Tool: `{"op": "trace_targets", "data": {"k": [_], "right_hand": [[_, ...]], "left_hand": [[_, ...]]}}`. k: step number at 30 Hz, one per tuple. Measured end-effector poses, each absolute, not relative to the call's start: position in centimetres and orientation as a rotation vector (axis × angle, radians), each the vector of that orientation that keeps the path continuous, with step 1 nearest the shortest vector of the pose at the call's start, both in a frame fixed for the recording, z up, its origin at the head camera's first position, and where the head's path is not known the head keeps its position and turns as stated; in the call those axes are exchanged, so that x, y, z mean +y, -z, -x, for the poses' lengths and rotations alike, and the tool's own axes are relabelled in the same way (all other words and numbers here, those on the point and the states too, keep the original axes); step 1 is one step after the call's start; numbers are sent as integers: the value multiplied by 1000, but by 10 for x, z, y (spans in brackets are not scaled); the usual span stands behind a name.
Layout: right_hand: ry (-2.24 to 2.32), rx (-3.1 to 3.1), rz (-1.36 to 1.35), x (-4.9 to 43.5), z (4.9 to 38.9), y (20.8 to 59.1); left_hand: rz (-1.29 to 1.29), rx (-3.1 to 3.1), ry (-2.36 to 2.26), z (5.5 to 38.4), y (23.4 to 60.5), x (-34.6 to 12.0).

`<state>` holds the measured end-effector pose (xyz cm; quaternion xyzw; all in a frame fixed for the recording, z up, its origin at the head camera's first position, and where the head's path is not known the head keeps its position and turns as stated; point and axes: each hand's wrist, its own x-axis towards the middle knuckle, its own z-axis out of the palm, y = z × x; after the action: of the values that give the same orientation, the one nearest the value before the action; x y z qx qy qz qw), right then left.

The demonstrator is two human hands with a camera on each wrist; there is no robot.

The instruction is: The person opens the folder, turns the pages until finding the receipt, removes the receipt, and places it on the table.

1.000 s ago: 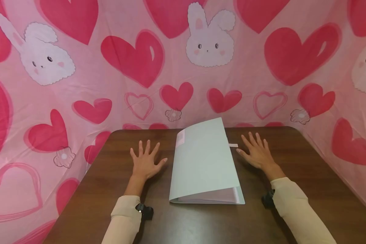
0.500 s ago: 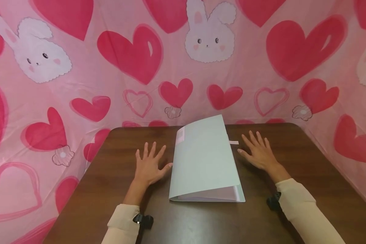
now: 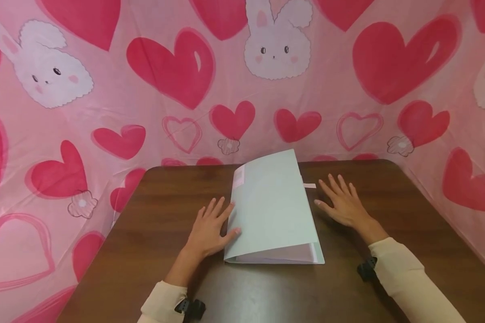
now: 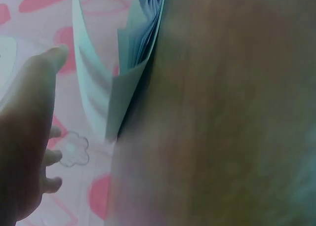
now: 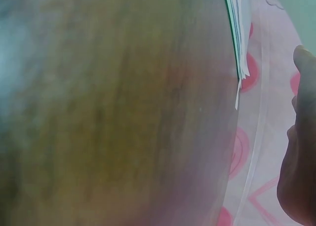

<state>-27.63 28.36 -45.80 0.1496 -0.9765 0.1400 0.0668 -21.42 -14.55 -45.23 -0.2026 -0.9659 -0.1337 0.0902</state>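
A pale mint-green folder [image 3: 271, 206] lies on the brown wooden table [image 3: 157, 215], its front cover lifted a little along the right side. Papers [image 3: 280, 254] show inside it at the near end. My left hand [image 3: 210, 229] is at the spine side with fingers spread, thumb and index fingertips overlapping the cover's left edge. In the left wrist view the folder's spine [image 4: 116, 102] and sheets inside appear beside the thumb. To the right of the folder, my right hand [image 3: 343, 204] has its fingers spread and holds nothing. A pale pink tab [image 3: 309, 185] juts out between folder and right hand.
A pink cloth backdrop [image 3: 258, 94] with hearts and rabbits hangs behind the table and along both sides. Each wrist wears a small black camera, the left one [image 3: 191, 308] and the right one [image 3: 367, 269].
My left hand has moved right and nearer to me, from the bare table to the folder's left edge. The right hand has stayed nearly in place. The view has tilted slightly.
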Motion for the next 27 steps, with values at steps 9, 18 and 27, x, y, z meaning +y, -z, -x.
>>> {"op": "trace_targets", "data": {"k": [9,18,27], "right_hand": [[-435,-2945,-483,284,272,457],[-440,-2918,-509,281,269,460],[-479,-2955,-608,272,261,460]], "left_hand": [[851,-2895,583,192,447,-126],[916,-2923,591,176,449,-108],[774,-2930,761,169,451,-105]]}}
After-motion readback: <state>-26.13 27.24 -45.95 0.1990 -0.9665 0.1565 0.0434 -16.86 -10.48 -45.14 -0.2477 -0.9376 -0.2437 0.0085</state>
